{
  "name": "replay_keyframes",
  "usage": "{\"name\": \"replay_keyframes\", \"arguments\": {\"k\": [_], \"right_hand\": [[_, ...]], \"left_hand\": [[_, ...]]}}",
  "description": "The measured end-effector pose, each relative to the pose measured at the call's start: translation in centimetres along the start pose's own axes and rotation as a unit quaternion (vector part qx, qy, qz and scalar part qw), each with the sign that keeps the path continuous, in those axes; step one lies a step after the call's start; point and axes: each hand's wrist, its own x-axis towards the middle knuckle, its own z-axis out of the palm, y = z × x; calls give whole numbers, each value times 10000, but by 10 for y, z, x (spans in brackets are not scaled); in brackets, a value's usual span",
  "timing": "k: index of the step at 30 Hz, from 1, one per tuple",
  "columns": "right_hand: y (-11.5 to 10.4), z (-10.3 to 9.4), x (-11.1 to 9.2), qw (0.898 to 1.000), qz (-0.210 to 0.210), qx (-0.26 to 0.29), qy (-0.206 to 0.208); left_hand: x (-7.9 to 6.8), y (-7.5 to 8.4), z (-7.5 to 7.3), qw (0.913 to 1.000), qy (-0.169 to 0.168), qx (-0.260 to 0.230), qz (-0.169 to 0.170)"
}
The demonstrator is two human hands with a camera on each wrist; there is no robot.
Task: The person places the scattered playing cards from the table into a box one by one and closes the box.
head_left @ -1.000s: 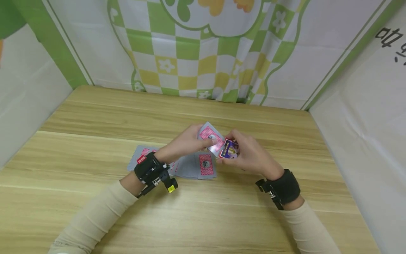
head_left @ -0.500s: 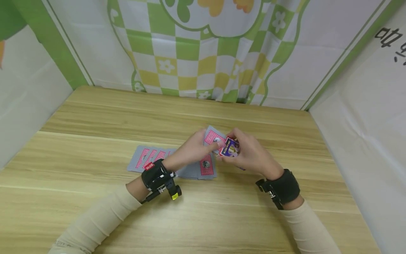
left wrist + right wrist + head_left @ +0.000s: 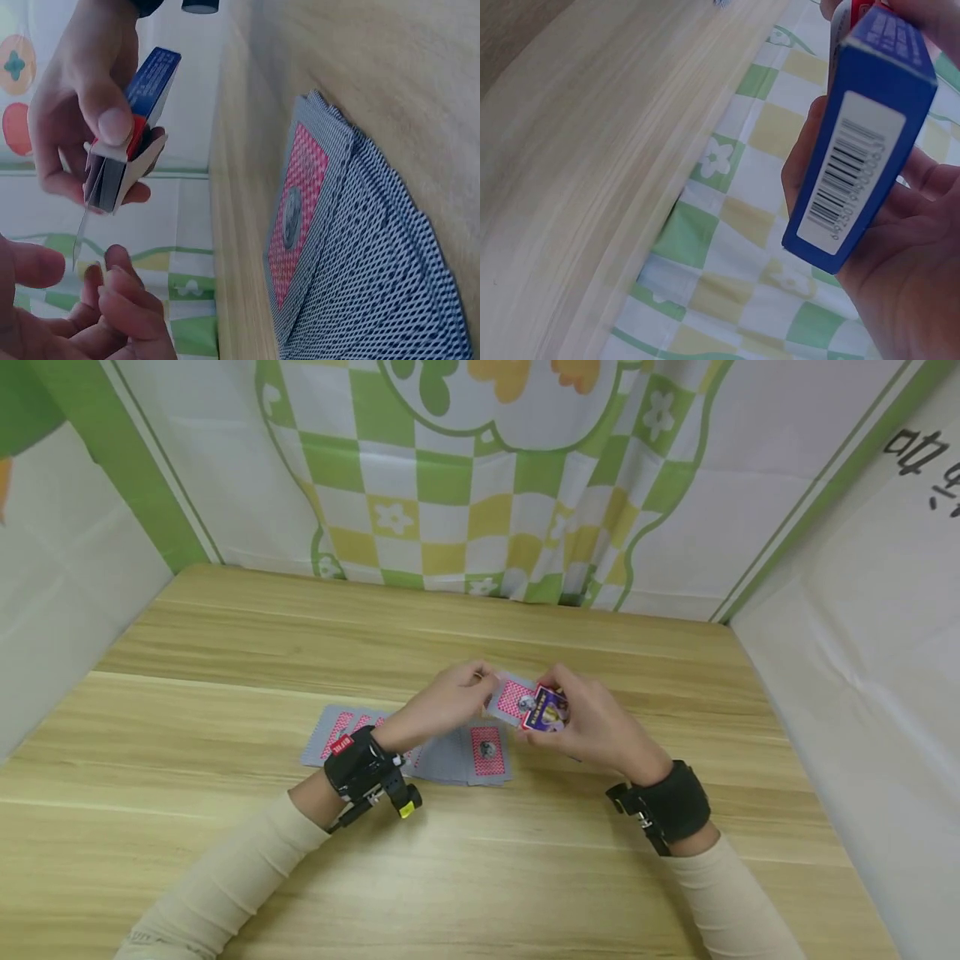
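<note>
My right hand (image 3: 603, 727) grips a small playing card box (image 3: 547, 708), purple-blue with red edging. A barcode label (image 3: 851, 172) shows on its blue end in the right wrist view. Its flap side faces left, with a dark stack of cards (image 3: 112, 182) inside the opening. One red-backed playing card (image 3: 513, 697) sticks partway out of that opening. Around the card's outer end, the thumb and fingers of my left hand (image 3: 450, 697) stand slightly parted, with small gaps beside its edge in the left wrist view.
Below the hands, a fanned row of playing cards (image 3: 446, 756) lies face down on the wooden table (image 3: 525, 877). The end card (image 3: 296, 214) shows its full red back. A green, white and yellow checkered curtain (image 3: 442, 472) hangs behind the table, with white cloth (image 3: 847, 635) at the right.
The card has swung level and slid towards the box opening. My left hand moved right, then back left, its thumb coming off the card's face. The right hand keeps its place.
</note>
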Motion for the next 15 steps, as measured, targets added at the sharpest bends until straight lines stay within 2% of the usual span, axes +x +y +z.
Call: {"name": "replay_keyframes", "arguments": {"k": [2, 6, 11, 15], "right_hand": [[0, 0, 0, 10000, 39, -1, -7], [-2, -1, 0, 10000, 35, 42, -56], [-5, 0, 0, 9998, -125, 60, -111], [-9, 3, 1, 9995, -298, 20, -86]], "left_hand": [[1, -1, -3, 9999, 97, 19, 72], [2, -2, -4, 9996, 8, 12, 286], [1, -1, 1, 9989, -16, 118, 444], [1, -3, 7, 9989, -176, 28, 441]]}}
